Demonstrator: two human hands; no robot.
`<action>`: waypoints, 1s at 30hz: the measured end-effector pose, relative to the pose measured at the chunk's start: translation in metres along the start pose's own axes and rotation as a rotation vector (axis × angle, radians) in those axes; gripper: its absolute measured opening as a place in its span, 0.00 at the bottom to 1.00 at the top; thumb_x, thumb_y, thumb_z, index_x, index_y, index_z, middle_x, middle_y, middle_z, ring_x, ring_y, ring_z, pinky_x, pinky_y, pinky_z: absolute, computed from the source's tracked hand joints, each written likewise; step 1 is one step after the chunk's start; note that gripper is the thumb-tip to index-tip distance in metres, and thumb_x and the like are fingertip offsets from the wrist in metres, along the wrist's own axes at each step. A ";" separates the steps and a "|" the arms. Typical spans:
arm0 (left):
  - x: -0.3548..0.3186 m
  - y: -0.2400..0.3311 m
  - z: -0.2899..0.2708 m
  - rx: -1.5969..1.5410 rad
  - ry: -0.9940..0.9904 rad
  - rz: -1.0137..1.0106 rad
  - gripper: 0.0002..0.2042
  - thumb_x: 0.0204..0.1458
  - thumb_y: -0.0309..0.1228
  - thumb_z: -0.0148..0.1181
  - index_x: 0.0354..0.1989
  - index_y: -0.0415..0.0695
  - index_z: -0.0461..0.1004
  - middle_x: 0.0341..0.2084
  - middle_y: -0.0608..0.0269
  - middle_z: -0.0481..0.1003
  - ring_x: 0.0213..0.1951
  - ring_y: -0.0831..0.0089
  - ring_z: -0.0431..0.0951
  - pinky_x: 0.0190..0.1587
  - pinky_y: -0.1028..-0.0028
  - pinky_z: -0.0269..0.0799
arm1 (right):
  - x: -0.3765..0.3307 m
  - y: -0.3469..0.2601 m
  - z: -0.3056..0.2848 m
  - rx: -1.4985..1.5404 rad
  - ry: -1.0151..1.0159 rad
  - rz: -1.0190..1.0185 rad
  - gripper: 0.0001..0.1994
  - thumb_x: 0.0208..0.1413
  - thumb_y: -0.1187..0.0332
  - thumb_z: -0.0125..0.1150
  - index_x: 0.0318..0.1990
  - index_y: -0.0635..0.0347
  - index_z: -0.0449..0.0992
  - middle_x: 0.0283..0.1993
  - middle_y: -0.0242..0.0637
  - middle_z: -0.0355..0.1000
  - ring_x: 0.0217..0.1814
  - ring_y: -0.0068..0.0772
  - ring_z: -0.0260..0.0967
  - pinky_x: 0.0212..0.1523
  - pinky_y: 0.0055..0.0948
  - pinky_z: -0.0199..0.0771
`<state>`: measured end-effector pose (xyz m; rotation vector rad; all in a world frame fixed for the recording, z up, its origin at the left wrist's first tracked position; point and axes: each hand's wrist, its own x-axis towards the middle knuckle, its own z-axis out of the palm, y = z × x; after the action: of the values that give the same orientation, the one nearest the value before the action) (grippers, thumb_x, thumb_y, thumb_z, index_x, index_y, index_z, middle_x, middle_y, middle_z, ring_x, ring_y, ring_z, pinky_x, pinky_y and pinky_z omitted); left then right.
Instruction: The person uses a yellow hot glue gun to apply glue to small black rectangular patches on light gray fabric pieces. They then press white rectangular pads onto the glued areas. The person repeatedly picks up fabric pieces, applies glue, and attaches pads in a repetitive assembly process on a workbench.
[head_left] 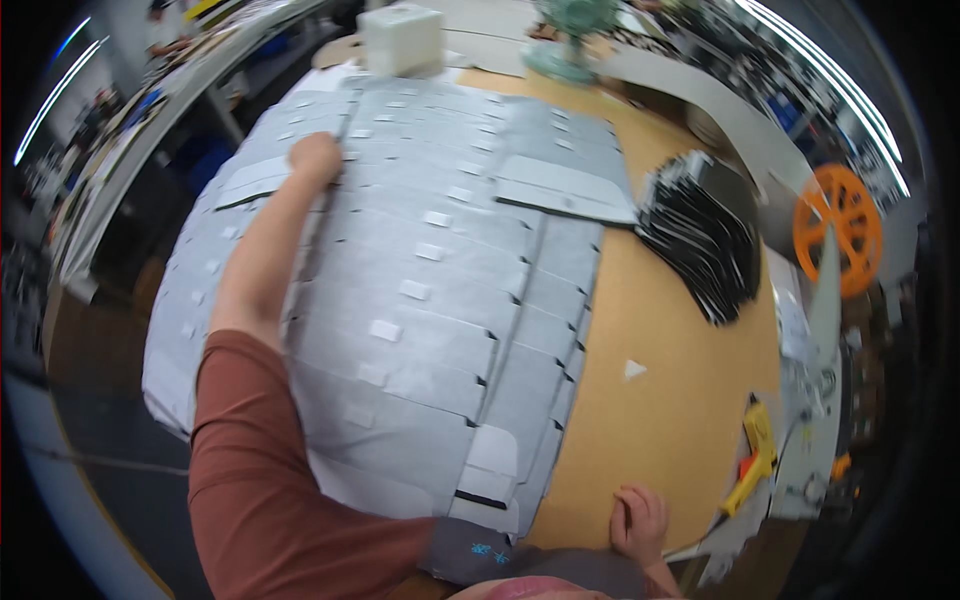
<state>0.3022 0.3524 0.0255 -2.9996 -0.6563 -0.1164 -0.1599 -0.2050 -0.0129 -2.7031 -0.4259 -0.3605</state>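
Note:
Rows of overlapping light-grey sheet pieces (pixel 400 210), with small white tabs and dark corner marks, cover much of the table. My left arm reaches across them to the far left. There my left hand (pixel 316 158) is closed at the edge of a row; its fingertips and whatever they pinch are hidden. Beside it lies a loose pale panel with a dark edge (pixel 255 182). My right hand (pixel 640 522) rests at the near table edge, fingers loosely bent, thumb apart, holding nothing visible. Another pale panel (pixel 560 188) lies over the rows at the far right.
A fanned stack of black pieces (pixel 700 235) sits at the table's right. A yellow glue gun (pixel 755 455) lies at the right edge, near an orange reel (pixel 838 230). A white block (pixel 402 40) and a green stand (pixel 570 55) are at the back. A white scrap (pixel 634 369) lies on the tan tabletop (pixel 640 430).

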 end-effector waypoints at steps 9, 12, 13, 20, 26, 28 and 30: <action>-0.065 0.106 -0.049 -0.137 0.363 0.553 0.16 0.62 0.42 0.51 0.52 0.45 0.71 0.41 0.48 0.79 0.41 0.48 0.80 0.41 0.54 0.76 | 0.011 -0.002 -0.011 0.014 -0.003 0.030 0.12 0.48 0.73 0.65 0.42 0.53 0.76 0.45 0.32 0.74 0.43 0.39 0.72 0.44 0.37 0.70; -0.124 0.202 -0.080 -0.246 0.315 0.769 0.15 0.62 0.44 0.51 0.52 0.55 0.74 0.38 0.54 0.80 0.40 0.52 0.81 0.39 0.56 0.76 | 0.005 0.001 -0.011 0.000 0.010 0.022 0.12 0.49 0.71 0.64 0.43 0.53 0.76 0.45 0.31 0.74 0.44 0.37 0.72 0.45 0.36 0.70; -0.140 0.233 -0.087 -0.278 0.293 0.840 0.15 0.62 0.46 0.52 0.52 0.58 0.75 0.39 0.56 0.81 0.40 0.54 0.81 0.39 0.57 0.76 | 0.005 0.002 -0.010 -0.004 0.017 0.014 0.12 0.49 0.71 0.64 0.43 0.52 0.77 0.45 0.31 0.74 0.44 0.36 0.72 0.45 0.36 0.70; -0.222 0.412 -0.120 -0.588 0.385 1.319 0.22 0.58 0.47 0.57 0.58 0.54 0.70 0.50 0.60 0.77 0.46 0.55 0.79 0.43 0.58 0.76 | 0.006 0.006 -0.012 0.009 -0.007 -0.006 0.14 0.50 0.69 0.62 0.46 0.52 0.77 0.49 0.30 0.73 0.49 0.33 0.71 0.50 0.34 0.69; -0.226 0.491 -0.106 -0.290 0.347 1.444 0.18 0.58 0.53 0.54 0.55 0.68 0.75 0.40 0.68 0.81 0.44 0.63 0.81 0.42 0.63 0.76 | 0.006 0.009 -0.008 0.088 -0.002 -0.050 0.13 0.51 0.66 0.65 0.45 0.51 0.78 0.50 0.29 0.74 0.48 0.32 0.71 0.50 0.34 0.68; -0.236 0.488 -0.121 -0.166 0.339 1.418 0.16 0.58 0.51 0.54 0.52 0.68 0.77 0.38 0.67 0.82 0.42 0.62 0.82 0.42 0.64 0.76 | 0.004 0.010 -0.007 0.126 -0.005 -0.085 0.14 0.49 0.65 0.66 0.45 0.51 0.78 0.49 0.28 0.74 0.48 0.31 0.71 0.50 0.34 0.68; -0.230 0.486 -0.124 -0.117 0.351 1.434 0.16 0.58 0.51 0.53 0.52 0.69 0.78 0.37 0.66 0.82 0.42 0.62 0.82 0.42 0.63 0.76 | 0.006 0.010 -0.007 0.149 0.000 -0.098 0.14 0.49 0.65 0.66 0.45 0.50 0.79 0.49 0.28 0.74 0.48 0.31 0.71 0.50 0.34 0.67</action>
<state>0.2909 -0.1939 0.1034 -2.6334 1.4996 -0.5322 -0.1522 -0.2151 -0.0082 -2.5440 -0.5641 -0.3421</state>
